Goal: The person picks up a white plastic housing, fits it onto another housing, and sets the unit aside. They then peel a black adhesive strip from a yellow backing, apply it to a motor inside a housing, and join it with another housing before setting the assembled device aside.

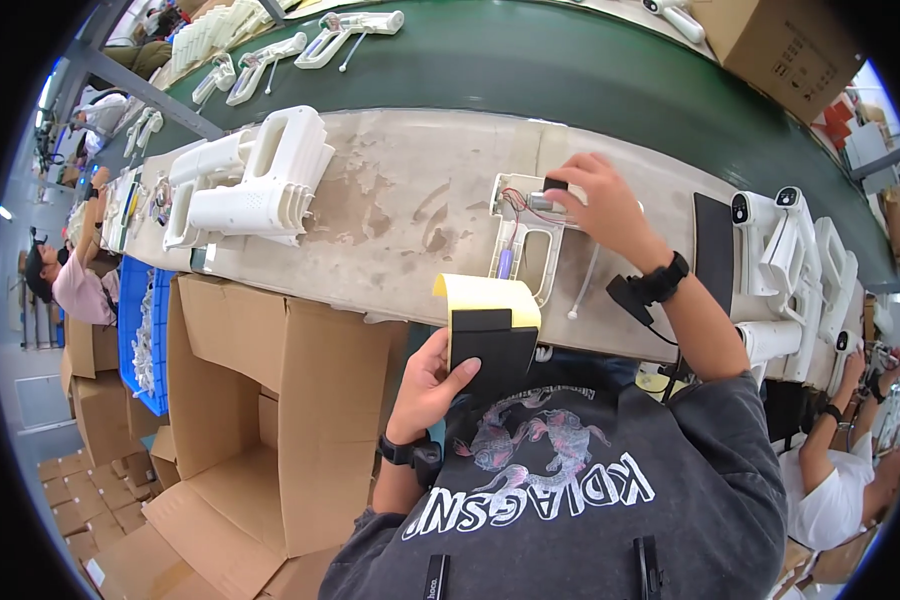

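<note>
My left hand (422, 392) grips a stack of black foam pads (492, 350) with yellow backing paper (488, 292), thumb on top. The yellow edge curls up over the near side of an open white gun-shaped plastic housing (549, 262). Inside that housing are red wires, a purple cylinder (506, 264) and a silver motor-like cylinder (541, 202). My right hand (610, 208) is closed over the housing's far right part. Its fingertips pinch a small black foam piece (555, 184) against the silver cylinder; the contact is partly hidden by the fingers.
Stacked white housings (255, 185) stand at the left of the bench (370, 220). Finished-looking white devices (795, 250) lie right, beside a black mat (712, 245). A green conveyor (490, 65) runs behind. An open cardboard box (335, 420) stands at front left. Co-workers sit at both sides.
</note>
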A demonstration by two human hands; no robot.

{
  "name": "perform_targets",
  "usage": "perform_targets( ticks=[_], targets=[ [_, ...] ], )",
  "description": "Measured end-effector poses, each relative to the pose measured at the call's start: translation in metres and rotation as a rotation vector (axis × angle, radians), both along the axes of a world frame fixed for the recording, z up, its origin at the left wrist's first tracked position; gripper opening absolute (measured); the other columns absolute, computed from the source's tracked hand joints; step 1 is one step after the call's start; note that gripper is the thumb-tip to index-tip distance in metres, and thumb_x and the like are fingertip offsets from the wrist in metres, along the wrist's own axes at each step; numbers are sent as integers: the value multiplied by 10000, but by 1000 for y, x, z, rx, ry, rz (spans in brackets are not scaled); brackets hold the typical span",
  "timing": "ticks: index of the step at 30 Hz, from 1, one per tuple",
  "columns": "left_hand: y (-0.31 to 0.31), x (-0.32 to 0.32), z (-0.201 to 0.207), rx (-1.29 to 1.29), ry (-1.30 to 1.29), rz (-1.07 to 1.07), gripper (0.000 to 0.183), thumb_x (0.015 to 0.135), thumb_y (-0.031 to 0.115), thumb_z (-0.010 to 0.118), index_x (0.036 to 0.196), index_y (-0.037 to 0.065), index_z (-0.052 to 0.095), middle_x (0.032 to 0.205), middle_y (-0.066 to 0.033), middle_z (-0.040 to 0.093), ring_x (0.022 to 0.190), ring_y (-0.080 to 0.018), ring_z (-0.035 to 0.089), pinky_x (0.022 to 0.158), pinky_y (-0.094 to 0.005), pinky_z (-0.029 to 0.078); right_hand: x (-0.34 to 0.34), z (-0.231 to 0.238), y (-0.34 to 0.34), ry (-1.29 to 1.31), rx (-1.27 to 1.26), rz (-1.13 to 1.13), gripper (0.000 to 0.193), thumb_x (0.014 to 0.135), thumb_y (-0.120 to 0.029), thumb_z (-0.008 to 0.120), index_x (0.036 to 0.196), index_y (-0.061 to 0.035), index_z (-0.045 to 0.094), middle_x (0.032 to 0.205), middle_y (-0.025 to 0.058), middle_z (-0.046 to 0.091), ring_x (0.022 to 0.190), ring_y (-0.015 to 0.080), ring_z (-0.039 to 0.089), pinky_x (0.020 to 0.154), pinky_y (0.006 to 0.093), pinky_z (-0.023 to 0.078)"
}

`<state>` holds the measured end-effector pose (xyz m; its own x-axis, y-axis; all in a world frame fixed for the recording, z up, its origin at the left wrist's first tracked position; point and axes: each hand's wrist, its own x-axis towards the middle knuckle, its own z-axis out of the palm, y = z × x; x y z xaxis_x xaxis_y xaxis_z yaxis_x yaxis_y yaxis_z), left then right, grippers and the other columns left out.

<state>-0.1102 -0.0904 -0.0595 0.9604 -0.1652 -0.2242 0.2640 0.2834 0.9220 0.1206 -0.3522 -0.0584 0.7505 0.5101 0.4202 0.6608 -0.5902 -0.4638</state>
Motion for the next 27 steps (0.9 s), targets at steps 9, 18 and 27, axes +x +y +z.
perform_targets(
  ticks=[9,18,27],
  targets=[
    [13,10,5,-67,-78,77,451,978,-23,620,1408,-49,484,1299,-109,654,1182,-159,614,1012,-296,486,0,11,-11,146,70,-37,230,880,-180,767,1047,-23,738,990,104,665,969,282,608,839,378,507],
    [6,10,7,-63,-38,38,472,964,-8,637,1404,-61,474,1345,-141,629,1235,-197,597,1060,-328,451,-1,-9,2,38,-46,43,221,874,-193,754,1020,-28,740,956,88,650,928,285,593,856,397,498],
    [2,13,7,-68,-56,42,468,979,-24,617,1424,-49,471,1329,-117,636,1207,-157,602,1030,-293,472,-1,-10,4,32,-114,9,248,871,-220,757,1024,-25,741,958,93,649,944,285,596,867,396,495]
  ],
)
